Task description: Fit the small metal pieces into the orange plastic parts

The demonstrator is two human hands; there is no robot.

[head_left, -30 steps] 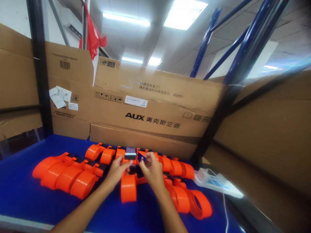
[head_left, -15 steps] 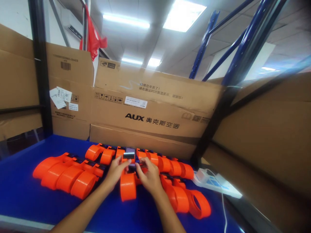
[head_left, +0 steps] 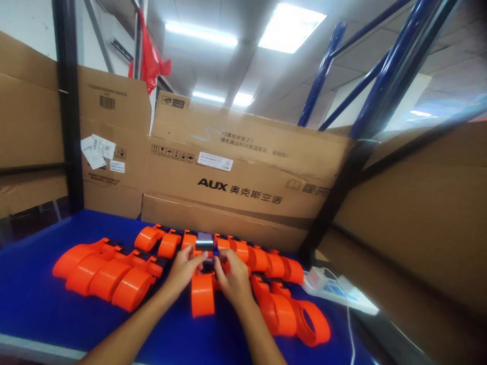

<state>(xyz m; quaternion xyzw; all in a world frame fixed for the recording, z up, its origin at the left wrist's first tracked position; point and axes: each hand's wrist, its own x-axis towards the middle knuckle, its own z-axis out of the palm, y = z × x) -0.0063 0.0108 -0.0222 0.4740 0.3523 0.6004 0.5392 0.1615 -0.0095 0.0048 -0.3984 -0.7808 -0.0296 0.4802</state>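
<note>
Both hands meet at the middle of the blue table, at a small orange piece with a dark glossy panel (head_left: 204,242). My left hand (head_left: 184,268) grips its left side, thumb across the front. On its right side my right hand (head_left: 233,278) has thumb and fingers closed; the fingertips are partly hidden. Just below them a wide orange plastic band (head_left: 203,296) rests on the table. More orange bands with dark ends lie to the left (head_left: 131,289), in a row behind the hands (head_left: 258,257), and to the right (head_left: 314,324).
Cardboard panels (head_left: 243,167) wall off the back and sides of the blue table (head_left: 34,284). Dark rack posts (head_left: 68,126) rise at the corners. At the right edge lies a white power strip (head_left: 357,296) with a charger (head_left: 317,277) and a white cable (head_left: 349,329).
The view has shifted slightly. The glossy panel now appears tilted differently in my hands, its bright reflection placed lower on it. Both hands keep nearly the same place.
</note>
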